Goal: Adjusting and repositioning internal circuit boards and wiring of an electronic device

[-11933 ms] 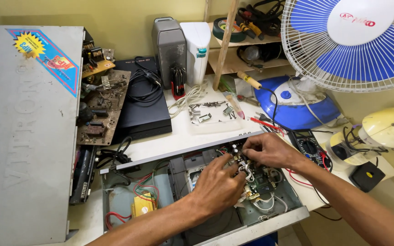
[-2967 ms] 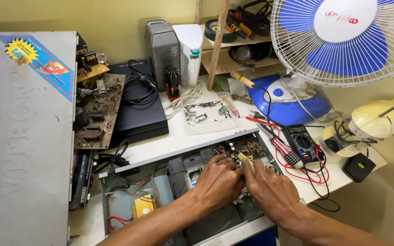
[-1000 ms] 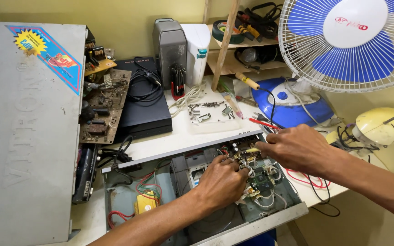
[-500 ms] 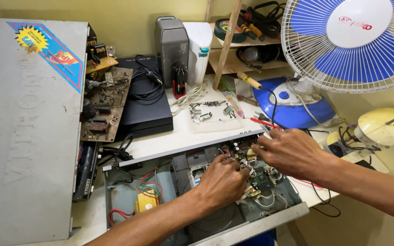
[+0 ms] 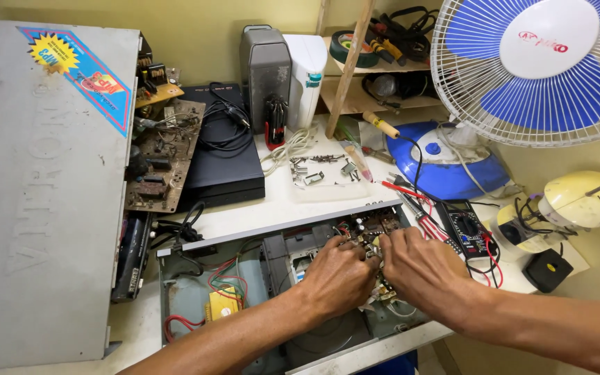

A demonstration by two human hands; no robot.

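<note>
Showing, at far left of the frame, one grey metal cover (image 5: 43,187) stood on edge, carrying one coloured sticker (image 5: 81,66) at its upper part. Beside it, to the right: two bare circuit boards (image 5: 157,156), one small at the upper left and one larger below, then one flat black box (image 5: 223,156) with a coiled cable on top. Lower centre: one opened grey chassis (image 5: 196,305) with one yellow component (image 5: 221,304) and red wiring inside. Just right of that, left hand (image 5: 338,278) and right hand (image 5: 421,271) knuckle to knuckle over the small board with capacitors (image 5: 373,226), fingertips of both curled narrow and pressed down onto it; whether any part is pinched between them cannot be told, being hidden by the fingers. Board lying directly beyond and beneath the fingertips, long axis running left to right across the frame centre; both hands equally near, left covering its left end, right its right end. Right of the hands: one multimeter (image 5: 465,228) with red probe leads. Upper right: one blue-bladed fan (image 5: 543,62); at right edge, one cream-coloured appliance (image 5: 581,201).
</note>
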